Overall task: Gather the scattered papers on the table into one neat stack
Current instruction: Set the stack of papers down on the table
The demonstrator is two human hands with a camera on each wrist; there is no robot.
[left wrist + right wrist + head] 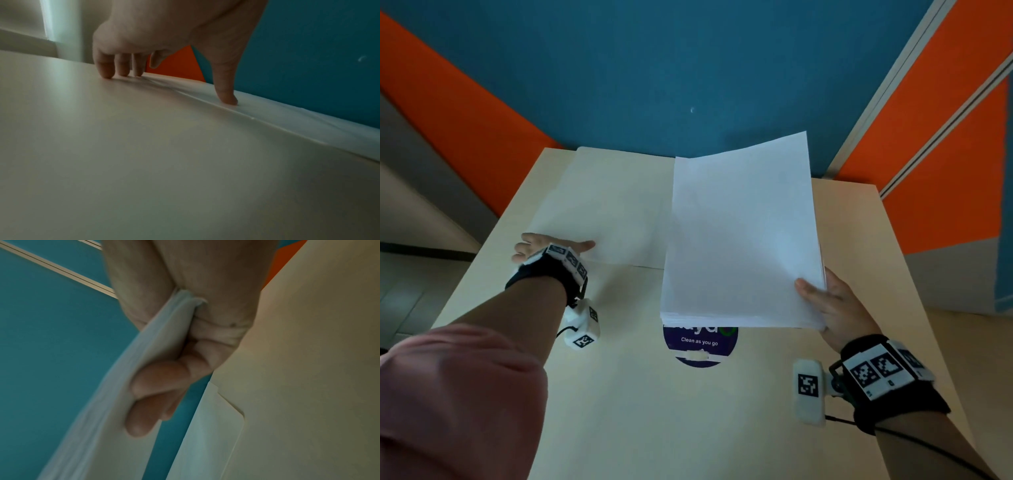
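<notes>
A stack of white papers (743,236) is lifted off the cream table (654,411) on the right. My right hand (828,305) grips its near right corner, thumb on top and fingers (156,386) curled beneath the paper stack (115,402). A loose white sheet (602,205) lies flat at the table's far left. My left hand (544,248) reaches to its near left corner, the thumb (226,95) pressing on the sheet (287,120) and the other fingertips (107,73) touching down beside its corner.
A round blue sticker (700,346) reading "Clean as you go" sits mid-table, partly under the held stack. Blue and orange partition walls (654,68) stand behind the table's far edge. Floor drops away to the left of the table.
</notes>
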